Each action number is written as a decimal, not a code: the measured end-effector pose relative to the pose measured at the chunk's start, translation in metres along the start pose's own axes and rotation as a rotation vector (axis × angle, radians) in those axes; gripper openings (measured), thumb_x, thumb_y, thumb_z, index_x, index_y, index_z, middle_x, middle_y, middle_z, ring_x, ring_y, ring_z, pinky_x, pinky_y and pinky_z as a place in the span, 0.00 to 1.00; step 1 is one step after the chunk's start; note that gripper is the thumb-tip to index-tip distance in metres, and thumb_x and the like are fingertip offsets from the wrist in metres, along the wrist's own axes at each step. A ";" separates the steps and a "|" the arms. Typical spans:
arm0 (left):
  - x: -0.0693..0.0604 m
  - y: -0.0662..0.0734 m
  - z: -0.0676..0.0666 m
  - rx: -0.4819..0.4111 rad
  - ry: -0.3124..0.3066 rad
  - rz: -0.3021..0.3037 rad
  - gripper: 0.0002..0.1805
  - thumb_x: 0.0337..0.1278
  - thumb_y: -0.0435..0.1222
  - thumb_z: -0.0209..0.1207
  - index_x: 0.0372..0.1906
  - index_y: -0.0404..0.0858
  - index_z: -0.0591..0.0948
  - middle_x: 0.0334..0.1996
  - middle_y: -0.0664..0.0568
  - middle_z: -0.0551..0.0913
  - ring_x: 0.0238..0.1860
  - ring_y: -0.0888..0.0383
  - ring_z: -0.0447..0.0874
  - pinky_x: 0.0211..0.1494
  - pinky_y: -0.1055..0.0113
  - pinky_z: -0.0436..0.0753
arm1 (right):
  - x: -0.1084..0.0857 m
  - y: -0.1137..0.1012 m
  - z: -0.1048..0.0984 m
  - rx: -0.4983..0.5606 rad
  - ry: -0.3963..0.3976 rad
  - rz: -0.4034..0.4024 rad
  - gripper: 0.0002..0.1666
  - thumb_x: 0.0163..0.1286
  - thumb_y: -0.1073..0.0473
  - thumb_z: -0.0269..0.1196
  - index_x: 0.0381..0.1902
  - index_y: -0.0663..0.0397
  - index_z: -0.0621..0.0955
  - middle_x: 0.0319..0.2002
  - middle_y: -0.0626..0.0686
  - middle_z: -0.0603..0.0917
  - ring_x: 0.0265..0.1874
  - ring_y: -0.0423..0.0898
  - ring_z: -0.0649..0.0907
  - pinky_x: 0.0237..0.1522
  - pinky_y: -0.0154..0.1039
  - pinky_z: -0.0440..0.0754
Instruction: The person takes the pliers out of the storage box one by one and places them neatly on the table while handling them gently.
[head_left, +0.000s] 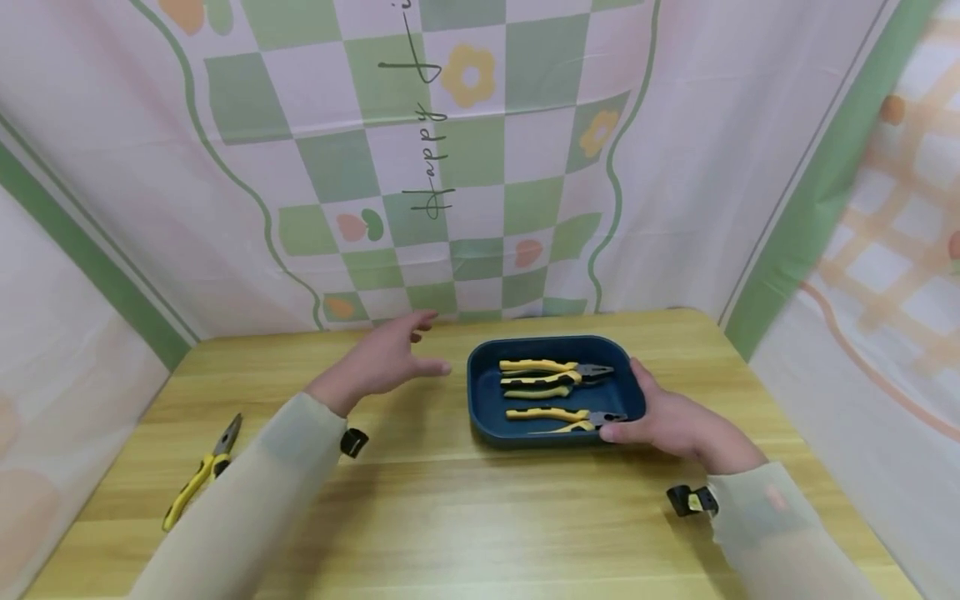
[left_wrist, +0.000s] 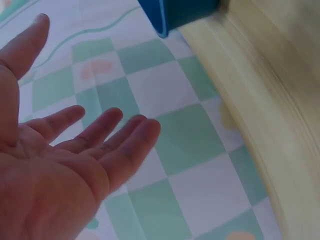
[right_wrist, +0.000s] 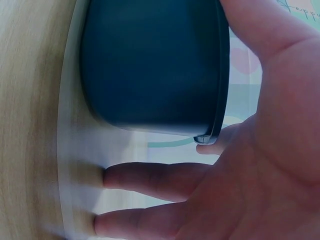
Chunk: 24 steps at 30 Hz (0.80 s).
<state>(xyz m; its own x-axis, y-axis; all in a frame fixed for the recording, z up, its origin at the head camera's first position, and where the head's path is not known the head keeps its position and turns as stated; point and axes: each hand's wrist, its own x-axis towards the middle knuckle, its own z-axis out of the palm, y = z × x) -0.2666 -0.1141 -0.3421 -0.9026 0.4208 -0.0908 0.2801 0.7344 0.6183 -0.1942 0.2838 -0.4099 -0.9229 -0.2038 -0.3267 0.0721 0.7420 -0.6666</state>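
A dark blue box (head_left: 491, 435) with rounded corners holds several yellow-handled pliers (head_left: 547, 413) lying sideways. My right hand (head_left: 667, 421) holds the right end of the box, its thumb at the front corner and a finger at the back corner. In the right wrist view, the thumb of that hand (right_wrist: 260, 150) meets the rim of the box (right_wrist: 155, 70), and two fingers stretch out below it. My left hand (head_left: 386, 362) hovers left of the box, touching nothing, thumb and fingers spread. The left wrist view shows the left hand (left_wrist: 65, 160) palm up, with the box (left_wrist: 185, 12) beyond it.
One more pair of yellow-handled pliers (head_left: 202, 475) lies on the wooden table (head_left: 465, 517) at the left, beside my left sleeve. A checked, flowered cloth (head_left: 465, 167) hangs behind the table's back edge, and more cloth hangs at both sides.
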 end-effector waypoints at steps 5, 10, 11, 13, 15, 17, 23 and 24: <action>0.014 0.014 0.004 -0.084 -0.052 0.043 0.51 0.52 0.57 0.70 0.77 0.49 0.59 0.70 0.52 0.67 0.67 0.52 0.67 0.64 0.52 0.71 | 0.000 0.001 0.000 -0.003 -0.002 -0.001 0.79 0.57 0.35 0.72 0.77 0.56 0.27 0.71 0.80 0.48 0.65 0.77 0.61 0.61 0.70 0.60; 0.029 0.026 0.013 -0.185 -0.108 0.083 0.48 0.53 0.55 0.70 0.77 0.53 0.60 0.70 0.56 0.67 0.67 0.55 0.68 0.64 0.55 0.72 | 0.001 0.002 -0.001 -0.030 0.003 -0.012 0.79 0.57 0.34 0.72 0.77 0.56 0.27 0.71 0.80 0.50 0.65 0.77 0.61 0.62 0.69 0.61; 0.031 0.029 0.015 -0.204 -0.119 0.086 0.47 0.54 0.55 0.70 0.76 0.53 0.61 0.69 0.56 0.67 0.67 0.55 0.68 0.64 0.55 0.72 | 0.001 0.002 -0.001 -0.035 0.003 -0.012 0.79 0.57 0.33 0.72 0.77 0.56 0.27 0.71 0.81 0.50 0.65 0.77 0.61 0.62 0.69 0.61; 0.036 0.034 0.019 -0.234 -0.138 0.087 0.46 0.54 0.54 0.70 0.76 0.53 0.61 0.69 0.57 0.67 0.67 0.56 0.68 0.64 0.56 0.72 | 0.001 0.003 -0.001 -0.047 0.005 -0.003 0.80 0.57 0.32 0.71 0.77 0.56 0.27 0.70 0.81 0.51 0.65 0.77 0.61 0.61 0.69 0.61; 0.040 0.038 0.023 -0.257 -0.153 0.095 0.45 0.56 0.51 0.70 0.76 0.50 0.62 0.70 0.55 0.67 0.67 0.55 0.68 0.64 0.57 0.71 | 0.001 0.003 -0.001 -0.055 0.004 0.006 0.80 0.56 0.32 0.71 0.77 0.57 0.27 0.70 0.81 0.51 0.65 0.77 0.61 0.61 0.69 0.62; 0.043 0.042 0.025 -0.272 -0.165 0.095 0.44 0.57 0.50 0.70 0.76 0.48 0.62 0.71 0.54 0.66 0.68 0.56 0.67 0.65 0.58 0.70 | 0.001 0.002 -0.001 -0.057 0.000 0.012 0.80 0.56 0.31 0.71 0.77 0.57 0.27 0.70 0.81 0.51 0.65 0.77 0.61 0.61 0.69 0.61; 0.051 0.054 0.032 -0.283 -0.197 0.092 0.45 0.58 0.48 0.69 0.76 0.45 0.61 0.72 0.53 0.64 0.70 0.56 0.64 0.67 0.59 0.68 | 0.001 0.001 -0.001 -0.043 -0.007 0.021 0.80 0.56 0.31 0.71 0.76 0.56 0.26 0.71 0.81 0.49 0.66 0.77 0.60 0.62 0.69 0.60; 0.053 0.056 0.033 -0.271 -0.202 0.097 0.44 0.59 0.49 0.69 0.76 0.44 0.61 0.72 0.54 0.65 0.70 0.56 0.64 0.67 0.59 0.68 | 0.001 0.001 -0.001 -0.041 -0.008 0.021 0.80 0.56 0.31 0.71 0.76 0.56 0.26 0.71 0.81 0.49 0.66 0.77 0.60 0.62 0.70 0.60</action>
<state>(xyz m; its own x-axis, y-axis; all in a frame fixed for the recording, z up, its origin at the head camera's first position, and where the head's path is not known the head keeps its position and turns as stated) -0.2878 -0.0331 -0.3379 -0.7854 0.5987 -0.1572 0.2401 0.5288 0.8141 -0.1957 0.2846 -0.4106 -0.9183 -0.1923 -0.3459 0.0762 0.7718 -0.6313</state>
